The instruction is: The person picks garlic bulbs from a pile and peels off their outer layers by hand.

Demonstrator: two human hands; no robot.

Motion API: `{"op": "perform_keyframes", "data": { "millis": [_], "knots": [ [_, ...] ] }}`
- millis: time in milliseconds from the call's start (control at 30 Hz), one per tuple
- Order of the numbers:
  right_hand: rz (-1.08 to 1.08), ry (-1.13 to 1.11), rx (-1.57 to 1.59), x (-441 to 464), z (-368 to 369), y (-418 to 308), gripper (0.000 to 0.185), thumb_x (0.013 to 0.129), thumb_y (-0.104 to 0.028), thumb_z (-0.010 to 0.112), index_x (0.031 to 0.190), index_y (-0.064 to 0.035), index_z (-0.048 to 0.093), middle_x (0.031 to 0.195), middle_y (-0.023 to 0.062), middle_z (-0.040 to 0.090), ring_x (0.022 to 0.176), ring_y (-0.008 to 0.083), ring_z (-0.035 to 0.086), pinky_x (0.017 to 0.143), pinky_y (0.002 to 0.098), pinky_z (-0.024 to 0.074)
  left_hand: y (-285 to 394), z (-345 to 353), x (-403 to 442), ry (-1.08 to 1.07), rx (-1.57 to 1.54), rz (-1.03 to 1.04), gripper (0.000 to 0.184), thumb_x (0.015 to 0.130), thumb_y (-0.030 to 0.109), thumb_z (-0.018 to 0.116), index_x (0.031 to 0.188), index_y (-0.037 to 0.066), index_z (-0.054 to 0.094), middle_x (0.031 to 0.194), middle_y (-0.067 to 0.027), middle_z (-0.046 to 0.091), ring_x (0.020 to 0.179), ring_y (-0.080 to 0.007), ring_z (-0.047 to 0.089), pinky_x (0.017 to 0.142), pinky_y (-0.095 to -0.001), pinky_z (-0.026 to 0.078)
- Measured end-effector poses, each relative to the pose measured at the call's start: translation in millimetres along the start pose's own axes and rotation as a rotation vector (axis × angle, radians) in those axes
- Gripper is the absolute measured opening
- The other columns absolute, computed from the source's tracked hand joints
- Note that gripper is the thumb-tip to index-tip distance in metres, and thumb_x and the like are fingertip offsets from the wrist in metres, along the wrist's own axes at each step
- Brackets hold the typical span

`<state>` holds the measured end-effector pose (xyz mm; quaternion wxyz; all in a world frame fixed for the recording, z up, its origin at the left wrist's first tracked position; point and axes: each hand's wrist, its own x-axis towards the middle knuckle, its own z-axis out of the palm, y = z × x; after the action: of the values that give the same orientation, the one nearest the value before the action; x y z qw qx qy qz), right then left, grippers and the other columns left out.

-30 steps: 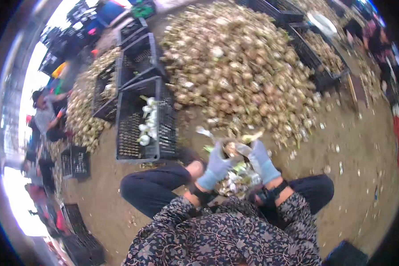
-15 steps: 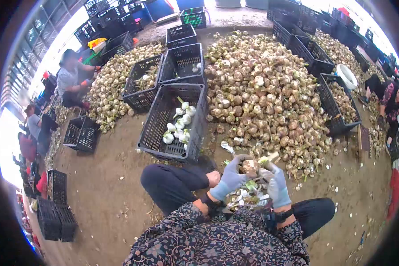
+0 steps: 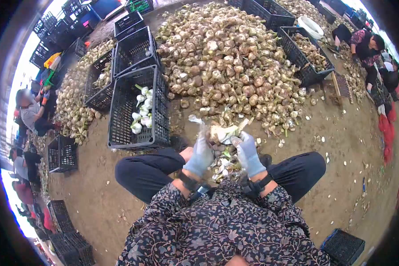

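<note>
Between my hands, above my lap, is a garlic bulb (image 3: 221,133), its pale inner skin showing and its stem pointing right. My left hand (image 3: 200,154), in a grey glove, grips it from the left. My gloved right hand (image 3: 248,155) is closed at its stem side, fingers partly hidden. Loose garlic skins (image 3: 224,166) lie on the ground below my hands. Ahead rises a large heap of unpeeled garlic (image 3: 230,62). To the left, a black plastic crate (image 3: 119,124) holds several clean white bulbs.
More black crates (image 3: 133,51) stand behind the first. At the right is a crate of garlic stems (image 3: 308,62), with a white tub (image 3: 310,27) beyond. People sit working at the left (image 3: 31,111) and right (image 3: 368,48). A dark crate (image 3: 342,247) stands at the lower right.
The view has swung, so the heap and crates appear farther left. The bulb, brownish before, now shows a whiter surface. My hands have moved slightly apart around it.
</note>
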<state>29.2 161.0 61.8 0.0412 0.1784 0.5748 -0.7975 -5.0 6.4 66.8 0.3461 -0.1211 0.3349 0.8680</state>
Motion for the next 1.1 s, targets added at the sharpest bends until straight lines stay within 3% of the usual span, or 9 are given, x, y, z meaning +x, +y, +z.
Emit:
{"op": "perform_keyframes", "data": {
  "millis": [133,200,267,400,533,667,833,933,1100],
  "knots": [
    [-0.264,-0.085,-0.823,5.1,-10.7,17.8,0.014,0.087,-0.009,0.058,0.098,-0.0005,0.063,0.083,0.0044,0.063,0.074,0.0083,0.059,0.063,0.0240,0.0469,-29.7,-6.1,7.2,0.228,0.632,0.440,0.052,0.094,0.050,0.048,0.119,0.005,0.052,0.108,-0.0058,0.058,0.087,-0.0126,0.058,0.074,-0.0261,0.049],
    [-0.657,-0.083,-0.852,9.0,-9.6,31.2,0.022,0.085,-0.005,0.055,0.105,0.0022,0.063,0.098,0.0045,0.066,0.082,0.0132,0.061,0.071,0.0277,0.0500,-34.5,-17.4,14.8,0.199,0.270,0.380,0.041,0.096,0.037,0.051,0.119,0.004,0.052,0.107,-0.0045,0.058,0.096,-0.0115,0.055,0.083,-0.0268,0.047],
    [0.051,-0.394,-0.252,-8.2,0.9,-18.5,0.023,0.087,-0.007,0.055,0.106,0.0025,0.062,0.098,0.0063,0.066,0.082,0.0159,0.063,0.071,0.0281,0.0507,-38.7,-42.8,29.3,0.073,0.321,0.429,0.045,0.097,0.040,0.046,0.123,0.003,0.049,0.106,-0.0062,0.060,0.086,-0.0139,0.060,0.068,-0.0255,0.051],
    [0.224,-0.417,0.255,-4.8,-11.0,-11.6,0.026,0.086,-0.004,0.055,0.110,0.0041,0.060,0.090,0.0045,0.065,0.072,0.0097,0.058,0.063,0.0255,0.0488,-23.7,-28.8,15.6,-0.104,0.260,0.319,0.040,0.098,0.036,0.042,0.120,0.004,0.051,0.106,-0.0069,0.062,0.081,-0.0130,0.060,0.064,-0.0236,0.049],
    [-0.355,-0.187,-0.513,-3.8,-17.7,-16.7,0.022,0.087,-0.007,0.050,0.104,0.0024,0.061,0.083,0.0057,0.064,0.066,0.0116,0.059,0.059,0.0260,0.0495,-17.6,-12.7,10.4,-0.054,0.223,0.316,0.044,0.098,0.041,0.039,0.115,0.004,0.055,0.093,-0.0054,0.066,0.051,-0.0076,0.044,0.043,-0.0201,0.029],
    [-0.108,-0.029,0.473,22.8,-26.3,-6.4,0.023,0.092,-0.013,0.042,0.096,-0.0012,0.062,0.084,0.0078,0.064,0.078,0.0139,0.063,0.068,0.0295,0.0524,-23.9,-32.8,6.0,-0.212,0.248,0.214,0.048,0.093,0.043,0.047,0.117,0.002,0.055,0.091,-0.0085,0.066,0.059,-0.0124,0.058,0.045,-0.0225,0.041],
    [-0.380,0.207,-1.211,75.1,-76.5,35.5,0.044,0.082,-0.020,0.061,0.125,-0.0098,0.055,0.112,0.0120,0.062,0.087,0.0232,0.064,0.073,0.0343,0.0536,-19.2,-23.8,-13.4,-0.105,0.037,-0.088,0.048,0.091,0.041,0.049,0.117,0.001,0.056,0.095,-0.0088,0.066,0.070,-0.0166,0.063,0.054,-0.0268,0.049],
    [0.112,-0.402,0.009,23.2,-49.8,-23.4,0.053,0.082,-0.020,0.061,0.132,-0.0066,0.049,0.121,0.0133,0.057,0.090,0.0201,0.063,0.074,0.0312,0.0531,-22.4,-32.4,-7.2,-0.036,0.055,0.019,0.051,0.091,0.044,0.050,0.119,0.002,0.055,0.099,-0.0087,0.065,0.075,-0.0156,0.063,0.057,-0.0247,0.049],
    [0.001,-0.105,-0.186,-8.5,-6.0,-15.2,0.023,0.081,-0.004,0.064,0.103,0.0032,0.063,0.088,0.0061,0.066,0.071,0.0124,0.062,0.064,0.0230,0.0490,-8.3,-23.3,-7.2,-0.181,0.217,0.175,0.034,0.095,0.020,0.049,0.123,0.000,0.051,0.104,-0.0045,0.063,0.082,-0.0084,0.061,0.063,-0.0223,0.050]
  ]
}}
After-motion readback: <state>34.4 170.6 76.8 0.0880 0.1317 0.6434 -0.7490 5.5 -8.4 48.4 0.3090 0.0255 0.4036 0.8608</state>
